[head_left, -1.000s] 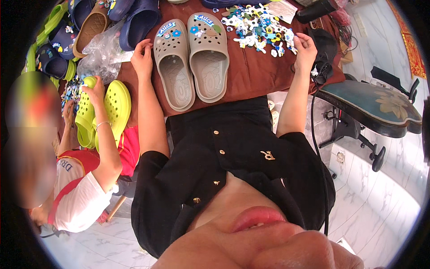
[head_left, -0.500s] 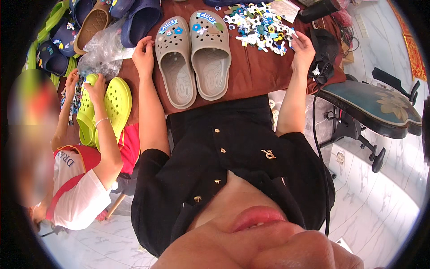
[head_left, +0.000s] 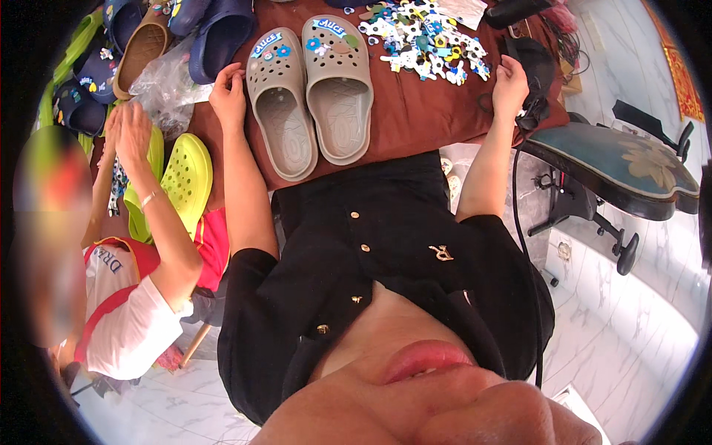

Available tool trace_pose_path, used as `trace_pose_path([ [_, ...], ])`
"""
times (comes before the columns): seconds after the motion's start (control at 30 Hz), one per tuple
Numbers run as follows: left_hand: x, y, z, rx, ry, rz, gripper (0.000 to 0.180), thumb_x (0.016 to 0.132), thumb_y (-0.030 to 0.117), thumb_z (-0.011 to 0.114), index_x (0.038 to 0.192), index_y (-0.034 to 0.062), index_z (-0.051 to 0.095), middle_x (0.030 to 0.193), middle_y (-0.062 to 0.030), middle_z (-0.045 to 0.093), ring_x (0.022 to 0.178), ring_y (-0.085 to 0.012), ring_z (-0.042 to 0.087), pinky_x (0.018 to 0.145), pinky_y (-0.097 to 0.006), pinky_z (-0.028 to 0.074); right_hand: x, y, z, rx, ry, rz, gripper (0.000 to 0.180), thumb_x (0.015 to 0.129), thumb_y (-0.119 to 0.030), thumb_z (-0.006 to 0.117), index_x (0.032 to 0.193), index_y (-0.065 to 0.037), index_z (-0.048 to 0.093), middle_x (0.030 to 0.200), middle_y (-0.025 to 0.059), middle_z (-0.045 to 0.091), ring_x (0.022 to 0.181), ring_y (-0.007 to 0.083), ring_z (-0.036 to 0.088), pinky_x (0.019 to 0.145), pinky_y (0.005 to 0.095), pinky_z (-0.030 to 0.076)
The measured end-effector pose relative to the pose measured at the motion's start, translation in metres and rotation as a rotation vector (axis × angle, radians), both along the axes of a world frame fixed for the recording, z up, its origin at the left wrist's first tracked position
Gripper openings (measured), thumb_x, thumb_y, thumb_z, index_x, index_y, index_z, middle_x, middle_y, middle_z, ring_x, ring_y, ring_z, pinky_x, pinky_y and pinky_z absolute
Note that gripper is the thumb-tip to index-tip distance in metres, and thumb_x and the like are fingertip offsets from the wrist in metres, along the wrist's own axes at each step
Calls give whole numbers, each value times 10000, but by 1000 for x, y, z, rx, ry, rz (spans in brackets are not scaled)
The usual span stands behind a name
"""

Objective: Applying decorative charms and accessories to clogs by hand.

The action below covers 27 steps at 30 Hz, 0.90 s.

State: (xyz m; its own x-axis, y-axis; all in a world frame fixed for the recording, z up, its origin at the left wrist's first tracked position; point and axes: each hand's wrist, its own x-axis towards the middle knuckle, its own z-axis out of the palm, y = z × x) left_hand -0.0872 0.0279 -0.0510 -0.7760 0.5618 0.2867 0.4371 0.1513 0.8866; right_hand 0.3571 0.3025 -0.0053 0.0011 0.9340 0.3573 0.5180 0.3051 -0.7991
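Note:
A pair of grey clogs [head_left: 343, 100] lies soles down on the brown cloth-covered table, toes pointing away from me. Blue-and-white lettered charms and blue flower charms sit on their toes. My left hand [head_left: 228, 96] rests just left of the pair, fingers loosely bent and holding nothing that I can see. At the far right of the table, my right hand [head_left: 509, 87] is raised with its fingers loosely curled and nothing visible in it. Between that hand and the clogs spreads a pile of small colourful shoe charms [head_left: 430, 44], apart from my fingers.
On my left, a co-worker's hands [head_left: 130, 130] meet above lime-green clogs [head_left: 189, 174]. Navy clogs [head_left: 222, 37], a brown clog [head_left: 144, 52] and clear plastic wrap [head_left: 167, 89] lie behind. A black cable [head_left: 517, 185] hangs beside my right arm, near a padded chair [head_left: 615, 167].
My right hand has drawn away from the edge of the charm pile, toward the right. My left hand stays beside the clogs. The co-worker's hands have lifted off the lime-green clog and come together.

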Motion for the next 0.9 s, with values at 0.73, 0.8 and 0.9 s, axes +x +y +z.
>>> trace_pose_path([
  [0.73, -1, -1, -2, 41, 7, 8, 187, 898, 39, 564, 1046, 20, 676, 883, -76, 716, 852, -133, 674, 786, -254, 505, -34, -21, 17, 123, 323, 178, 157, 743, 118, 682, 855, 10, 668, 864, 74, 687, 799, 130, 646, 728, 251, 508],
  [0.8, 1, -1, 3, 36, 16, 10, 186, 898, 41, 564, 1045, 21, 676, 884, -74, 717, 853, -133, 675, 785, -254, 505, -43, -32, 23, 357, 306, 201, 165, 735, 124, 683, 845, 4, 656, 870, 90, 687, 798, 141, 651, 739, 261, 513],
  [0.9, 5, -1, 9, 48, 7, 12, 186, 897, 39, 564, 1044, 21, 677, 887, -71, 717, 849, -132, 675, 783, -253, 505, -54, -50, 36, 601, 197, 227, 169, 721, 147, 672, 819, 17, 630, 861, 110, 688, 800, 209, 675, 749, 297, 534],
])
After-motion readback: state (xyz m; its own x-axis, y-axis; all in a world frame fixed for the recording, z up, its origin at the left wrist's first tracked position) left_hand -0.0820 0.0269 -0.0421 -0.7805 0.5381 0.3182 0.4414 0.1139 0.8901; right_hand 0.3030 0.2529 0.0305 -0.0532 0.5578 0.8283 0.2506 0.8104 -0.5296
